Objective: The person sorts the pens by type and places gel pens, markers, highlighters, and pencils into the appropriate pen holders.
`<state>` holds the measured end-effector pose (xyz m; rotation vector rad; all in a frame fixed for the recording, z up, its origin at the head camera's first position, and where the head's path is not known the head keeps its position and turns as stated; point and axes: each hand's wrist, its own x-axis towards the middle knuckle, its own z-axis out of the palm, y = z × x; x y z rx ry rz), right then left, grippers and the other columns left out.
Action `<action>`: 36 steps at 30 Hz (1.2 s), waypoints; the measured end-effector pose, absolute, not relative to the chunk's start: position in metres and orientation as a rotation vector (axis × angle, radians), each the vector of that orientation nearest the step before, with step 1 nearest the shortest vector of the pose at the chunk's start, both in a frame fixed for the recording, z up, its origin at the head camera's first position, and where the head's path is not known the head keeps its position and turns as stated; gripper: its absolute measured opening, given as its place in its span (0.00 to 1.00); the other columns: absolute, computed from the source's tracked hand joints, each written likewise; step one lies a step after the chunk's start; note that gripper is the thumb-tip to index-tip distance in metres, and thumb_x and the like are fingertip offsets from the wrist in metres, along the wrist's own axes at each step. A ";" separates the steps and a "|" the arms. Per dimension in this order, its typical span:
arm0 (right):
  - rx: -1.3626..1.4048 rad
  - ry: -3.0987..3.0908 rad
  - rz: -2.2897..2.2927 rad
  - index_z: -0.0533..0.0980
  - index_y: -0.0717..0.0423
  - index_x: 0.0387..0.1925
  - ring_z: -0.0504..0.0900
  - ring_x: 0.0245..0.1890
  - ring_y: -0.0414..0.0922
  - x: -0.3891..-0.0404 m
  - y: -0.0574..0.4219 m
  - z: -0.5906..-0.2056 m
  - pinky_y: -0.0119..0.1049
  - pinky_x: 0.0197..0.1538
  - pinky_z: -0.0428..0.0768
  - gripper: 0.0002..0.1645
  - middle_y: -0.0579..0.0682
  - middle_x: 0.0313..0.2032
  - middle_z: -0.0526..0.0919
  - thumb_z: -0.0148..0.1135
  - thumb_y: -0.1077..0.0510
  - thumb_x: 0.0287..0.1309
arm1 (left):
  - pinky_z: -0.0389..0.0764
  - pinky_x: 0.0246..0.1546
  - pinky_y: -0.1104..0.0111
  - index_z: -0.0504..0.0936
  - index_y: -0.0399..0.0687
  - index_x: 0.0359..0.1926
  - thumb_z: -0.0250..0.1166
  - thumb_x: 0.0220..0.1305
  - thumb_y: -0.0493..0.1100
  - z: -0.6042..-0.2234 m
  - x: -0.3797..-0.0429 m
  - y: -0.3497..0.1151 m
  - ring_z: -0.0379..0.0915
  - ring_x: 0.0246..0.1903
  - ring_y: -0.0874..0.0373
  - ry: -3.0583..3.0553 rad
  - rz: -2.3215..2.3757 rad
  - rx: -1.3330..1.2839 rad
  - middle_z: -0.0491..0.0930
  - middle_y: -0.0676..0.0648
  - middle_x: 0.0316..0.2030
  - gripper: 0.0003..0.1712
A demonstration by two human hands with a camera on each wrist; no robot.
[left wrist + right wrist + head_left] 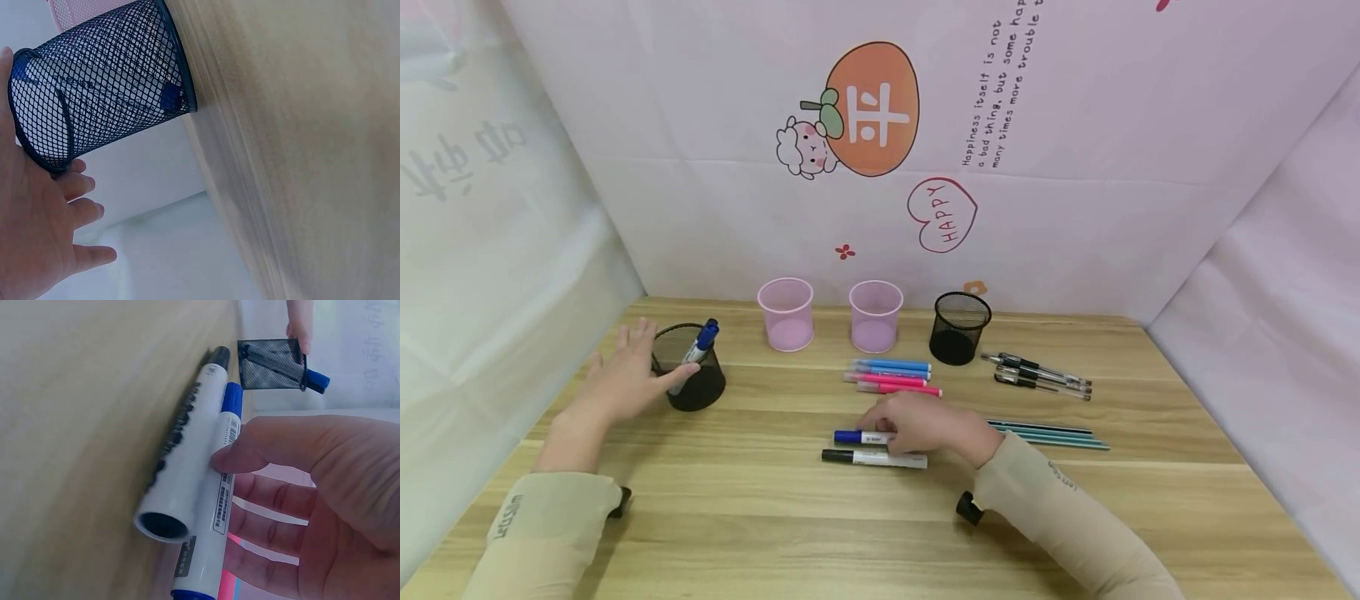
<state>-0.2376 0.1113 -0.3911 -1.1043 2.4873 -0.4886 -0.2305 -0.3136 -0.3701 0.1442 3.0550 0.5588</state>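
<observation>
My right hand pinches a blue-capped whiteboard marker between thumb and fingers, low over the table. Beside it lies a black-capped whiteboard marker, its cap pointing left. At the left, my left hand rests against the rim of a black mesh pen cup, fingers spread and thumb reaching across its near side. Blue-capped markers lean inside that cup, caps above the rim. The left wrist view shows the mesh cup upright on the table, with the left hand at its rim.
Along the back stand two pink mesh cups and another black mesh cup. Blue and pink felt-tip pens lie just beyond the right hand. Several black gel pens and slim teal pencils lie at the right.
</observation>
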 end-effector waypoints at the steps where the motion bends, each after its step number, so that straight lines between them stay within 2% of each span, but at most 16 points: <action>1: -1.102 2.492 -0.492 0.85 0.49 0.58 0.74 0.33 0.38 -0.238 0.112 -0.390 0.30 0.34 0.76 0.30 0.38 0.33 0.79 0.68 0.73 0.54 | 0.32 0.60 0.21 0.32 0.28 0.78 0.51 0.69 0.77 -0.370 -0.230 -0.314 0.25 0.74 0.22 3.054 0.558 0.143 0.28 0.25 0.76 0.67; 10: -1.070 2.519 -0.536 0.85 0.49 0.56 0.77 0.34 0.40 -0.244 0.115 -0.379 0.33 0.36 0.79 0.29 0.39 0.37 0.81 0.67 0.73 0.55 | 0.31 0.61 0.21 0.32 0.29 0.79 0.51 0.69 0.77 -0.370 -0.231 -0.314 0.25 0.74 0.23 3.052 0.557 0.140 0.28 0.25 0.77 0.67; 17: -1.123 2.538 -0.542 0.84 0.52 0.58 0.76 0.31 0.39 -0.250 0.115 -0.368 0.31 0.33 0.78 0.30 0.41 0.34 0.80 0.64 0.74 0.54 | 0.31 0.61 0.22 0.31 0.29 0.79 0.50 0.69 0.77 -0.370 -0.230 -0.313 0.24 0.74 0.23 3.045 0.560 0.135 0.27 0.26 0.77 0.67; 29: -1.154 2.577 -0.576 0.81 0.52 0.64 0.74 0.28 0.40 -0.261 0.113 -0.350 0.31 0.31 0.76 0.33 0.43 0.37 0.82 0.68 0.72 0.56 | 0.30 0.61 0.22 0.32 0.28 0.79 0.50 0.69 0.77 -0.372 -0.233 -0.314 0.22 0.74 0.24 3.045 0.565 0.135 0.28 0.25 0.77 0.67; 36: -1.159 2.599 -0.596 0.84 0.53 0.58 0.76 0.31 0.41 -0.268 0.105 -0.347 0.32 0.35 0.78 0.29 0.45 0.41 0.85 0.64 0.73 0.55 | 0.31 0.61 0.21 0.33 0.27 0.78 0.51 0.69 0.76 -0.371 -0.231 -0.313 0.22 0.74 0.23 3.045 0.570 0.141 0.28 0.24 0.77 0.67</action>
